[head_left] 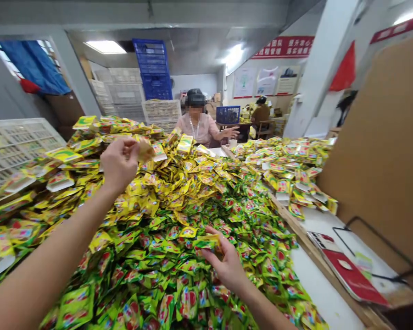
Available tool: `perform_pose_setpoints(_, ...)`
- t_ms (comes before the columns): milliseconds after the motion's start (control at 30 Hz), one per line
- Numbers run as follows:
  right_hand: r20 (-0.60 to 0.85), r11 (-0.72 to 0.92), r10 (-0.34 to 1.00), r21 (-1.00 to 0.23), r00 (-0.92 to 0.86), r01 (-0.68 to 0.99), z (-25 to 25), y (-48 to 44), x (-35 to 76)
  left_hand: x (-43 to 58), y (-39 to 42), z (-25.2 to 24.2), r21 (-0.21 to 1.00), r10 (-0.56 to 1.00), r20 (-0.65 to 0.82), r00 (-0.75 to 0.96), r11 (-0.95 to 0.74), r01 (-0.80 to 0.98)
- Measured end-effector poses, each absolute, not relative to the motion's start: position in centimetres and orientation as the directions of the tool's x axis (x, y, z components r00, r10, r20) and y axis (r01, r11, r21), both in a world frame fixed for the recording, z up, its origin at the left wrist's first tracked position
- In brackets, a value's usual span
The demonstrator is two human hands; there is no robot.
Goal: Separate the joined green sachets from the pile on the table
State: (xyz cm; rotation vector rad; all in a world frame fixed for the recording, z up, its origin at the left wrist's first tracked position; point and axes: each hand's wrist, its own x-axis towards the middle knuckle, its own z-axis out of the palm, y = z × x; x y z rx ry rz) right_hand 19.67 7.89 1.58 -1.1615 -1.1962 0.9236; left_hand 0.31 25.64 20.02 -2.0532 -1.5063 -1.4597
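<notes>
My left hand [119, 162] is raised over the yellow side of a big heap, fingers pinched on a small yellow packet [146, 152] that is blurred by motion. Lower down, my right hand [227, 263] grips a green sachet [205, 243] between thumb and fingers; a yellow edge shows beside it. Beneath both hands spread loose green sachets [158, 275] with red prints, and farther back yellow sachets [192, 183]. Flat yellow boxes [64, 155], some with open white flaps, are piled at the left and back.
More yellow boxes [296, 158] lie to the right past a wooden strip [306, 247]. A red booklet [351, 275] and a black wire frame [395, 252] lie by a cardboard sheet [378, 151]. A co-worker [199, 121] sits opposite. White crates [17, 142] stand left.
</notes>
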Motion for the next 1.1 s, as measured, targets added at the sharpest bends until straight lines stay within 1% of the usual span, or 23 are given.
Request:
perform_pose_setpoints(33,0.286,0.266,0.948,-0.953,0.142,0.142,2.1,7.6,19.8,0.5,23.4,19.5,0.334,0.62,0.779,0.096,-0.539,0.773)
perform_pose_setpoints(67,0.365,0.336,0.926,-0.915,0.1,0.225,2.6,7.3,19.9,0.6,21.1,18.7,0.295,0.621,0.738,0.266,-0.651,0.7)
perform_pose_setpoints(100,0.427,0.401,0.904,-0.871,0.033,0.284,3.1,7.0,19.8,0.6,18.9,17.6,0.31,0.612,0.683,0.399,-0.737,0.601)
perform_pose_setpoints(167,0.488,0.506,0.862,-0.806,-0.138,0.308,3.8,6.4,19.7,0.7,14.9,15.0,0.445,0.637,0.574,0.514,-0.77,0.458)
perform_pose_setpoints(200,0.5,0.542,0.84,-0.788,-0.21,0.293,4.1,6.2,19.5,0.9,13.3,13.5,0.532,0.672,0.529,0.518,-0.739,0.414)
perform_pose_setpoints(233,0.507,0.563,0.825,-0.775,-0.25,0.287,4.2,6.1,19.3,1.2,12.1,12.0,0.631,0.724,0.509,0.465,-0.682,0.37)
perform_pose_setpoints(267,0.514,0.568,0.822,-0.765,-0.245,0.302,4.2,5.9,19.1,1.6,11.2,10.6,0.725,0.78,0.489,0.39,-0.612,0.316)
perform_pose_setpoints(333,0.522,0.533,0.84,-0.747,-0.146,0.396,3.7,5.5,18.7,2.7,10.1,8.1,0.866,0.865,0.404,0.296,-0.467,0.182)
perform_pose_setpoints(400,0.504,0.466,0.861,-0.727,-0.07,0.504,3.1,4.8,18.3,4.1,9.6,6.0,0.936,0.886,0.291,0.36,-0.342,0.083)
perform_pose_setpoints(433,0.474,0.438,0.877,-0.719,-0.081,0.539,2.8,4.3,18.3,4.7,9.5,5.2,0.956,0.887,0.239,0.396,-0.287,0.065)
perform_pose_setpoints(500,0.379,0.417,0.905,-0.71,-0.192,0.567,2.8,3.1,18.5,5.7,9.4,3.9,0.976,0.899,0.163,0.407,-0.208,0.067)
perform_pose_setpoints(567,0.271,0.403,0.912,-0.726,-0.307,0.557,3.6,1.9,19.4,5.9,9.4,3.2,0.973,0.931,0.131,0.339,-0.187,0.138)
perform_pose_setpoints(600,0.244,0.392,0.913,-0.745,-0.326,0.54,4.2,1.4,20.0,5.7,9.4,2.8,0.956,0.946,0.142,0.292,-0.208,0.209)
perform_pose_setpoints(633,0.247,0.37,0.924,-0.774,-0.293,0.514,4.8,1.1,20.6,5.5,9.3,2.6,0.921,0.954,0.175,0.242,-0.246,0.303)
perform_pose_setpoints(700,0.308,0.315,0.947,-0.851,-0.087,0.421,5.9,1.0,21.5,4.8,9.2,2.0,0.787,0.94,0.291,0.177,-0.341,0.515)
perform_pose_setpoints(767,0.367,0.302,0.919,-0.888,0.142,0.346,6.4,1.5,21.4,4.4,8.9,1.4,0.629,0.886,0.422,0.191,-0.439,0.642)
perform_pose_setpoints(800,0.411,0.32,0.887,-0.876,0.21,0.362,6.3,1.8,21.1,4.2,8.7,1.2,0.571,0.854,0.475,0.213,-0.484,0.663)
perform_pose_setpoints(833,0.469,0.346,0.849,-0.84,0.241,0.418,6.2,2.2,20.7,4.2,8.6,0.9,0.53,0.823,0.519,0.232,-0.523,0.668)
perform_pose_setpoints(900,0.597,0.399,0.776,-0.715,0.204,0.573,5.8,3.0,19.7,4.1,8.4,0.7,0.469,0.769,0.591,0.243,-0.573,0.673)
perform_pose_setpoints(967,0.674,0.441,0.728,-0.603,0.128,0.665,5.5,3.7,19.2,4.1,8.3,0.6,0.421,0.732,0.635,0.248,-0.596,0.683)
perform_pose_setpoints(1033,0.716,0.473,0.693,-0.545,0.09,0.692,5.6,4.2,19.1,4.1,8.2,0.8,0.404,0.717,0.643,0.271,-0.618,0.675)
perform_pose_setpoints(1100,0.746,0.509,0.664,-0.498,0.049,0.702,5.9,4.4,19.3,4.0,8.1,1.1,0.446,0.736,0.62,0.273,-0.617,0.649)
